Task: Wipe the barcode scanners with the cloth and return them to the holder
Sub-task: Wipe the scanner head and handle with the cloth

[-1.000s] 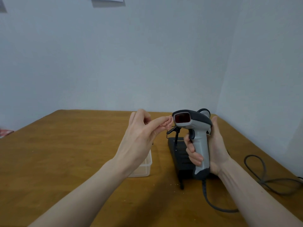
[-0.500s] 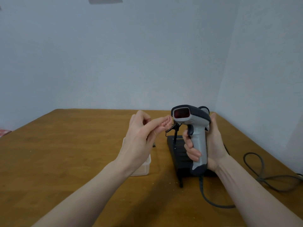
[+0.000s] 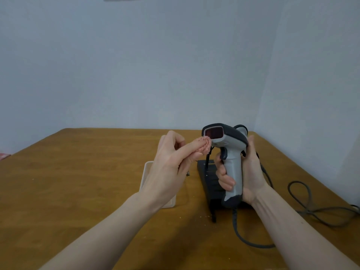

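**Scanner held up, cloth at its window**

Head view: right hand [image 3: 245, 172] is wrapped around the grip of the grey-and-black pistol-shaped barcode scanner [image 3: 227, 152], upright above the black stand holder [image 3: 209, 178]. Left hand [image 3: 171, 166] pinches a small pinkish cloth [image 3: 204, 146] (mostly hidden) against the scanner's red window. Brown wooden table [image 3: 78, 182] below.

Your scanner [image 3: 227, 152] is grey with a dark top shell and a red window facing you, held upright above the table, its coiled dark cable hanging from the grip base. The cloth [image 3: 204, 146] is a small pinkish wad pressed against the lower left edge of the window (most of it is hidden). The holder [image 3: 207, 172] is a black base with a thin stalk, sitting directly behind the scanner.
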